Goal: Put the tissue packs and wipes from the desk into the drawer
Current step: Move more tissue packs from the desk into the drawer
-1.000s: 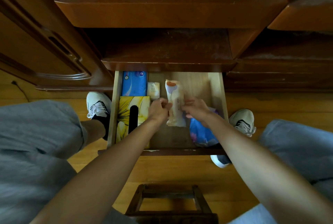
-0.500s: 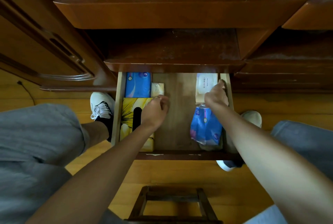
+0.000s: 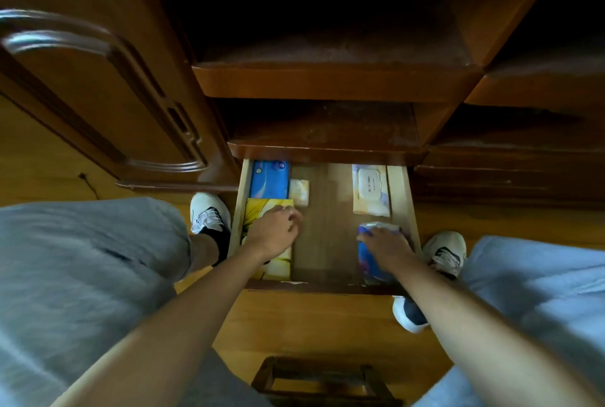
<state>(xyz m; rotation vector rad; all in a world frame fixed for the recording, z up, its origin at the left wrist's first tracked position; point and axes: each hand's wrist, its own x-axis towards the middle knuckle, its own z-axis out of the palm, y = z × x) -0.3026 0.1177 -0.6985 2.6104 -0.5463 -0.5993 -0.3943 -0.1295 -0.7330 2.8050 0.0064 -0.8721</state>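
Finishing, likely: drawer (image 3: 401, 197) holds wipes pack (image 3: 371, 189) at back right; right hand (image 3: 388, 248) grasps blue tissue pack (image 3: 368, 262) just nearer; left hand (image 3: 273, 234), loosely curled, empty, rests on yellow tissue pack (image 3: 258, 210) opposite. Desk top unseen.

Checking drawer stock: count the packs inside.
5: blue pack rear left, small pack beside it, yellow pack front left, wipes rear right, blue-purple pack front right. More may be hidden.

In the drawer (image 3: 397, 190) we find tissue packs (image 3: 270, 179) along the left wall, wipes (image 3: 371, 189) rear right.
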